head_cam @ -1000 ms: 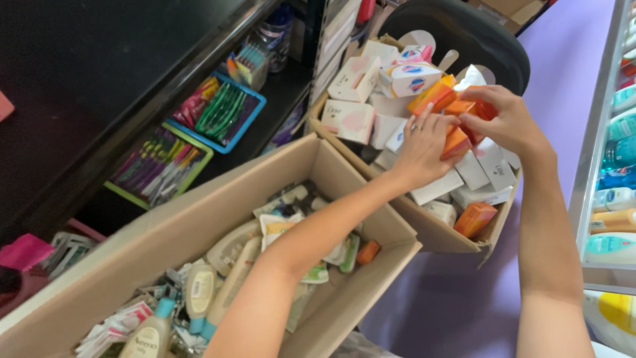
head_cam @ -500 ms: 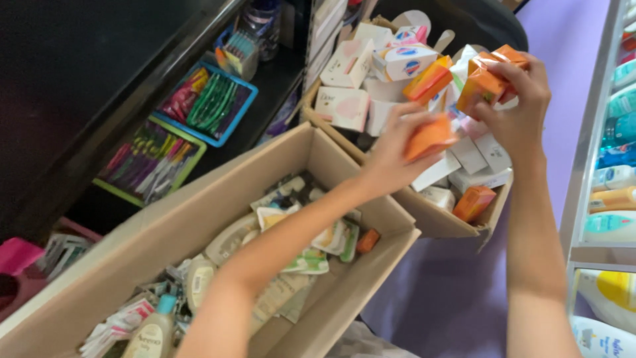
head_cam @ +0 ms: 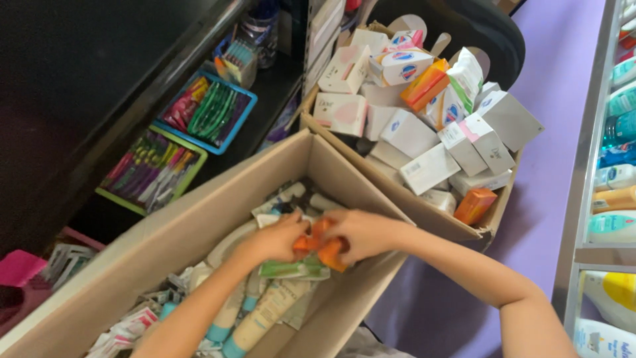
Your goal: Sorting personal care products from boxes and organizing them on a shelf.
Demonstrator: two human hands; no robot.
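Both hands meet in the middle of the frame, low inside a big brown cardboard box [head_cam: 199, 219] with plain matte walls. The left hand [head_cam: 275, 240] and the right hand [head_cam: 361, 233] are closed together around some small orange packs [head_cam: 319, 248], which look smooth and rectangular; how many there are I cannot tell. Just under them lies a flat green packet [head_cam: 291, 268], and below it, at the lower middle, long cream tubes [head_cam: 262, 318] with blue caps. In the upper right of the frame a second cardboard box [head_cam: 464, 229] is full of white and pink rectangular cartons [head_cam: 411, 132], with one orange carton [head_cam: 474, 205] near its lower edge. At the upper left, a blue tray [head_cam: 235, 129] and a green tray [head_cam: 116, 199] hold thin colourful items.
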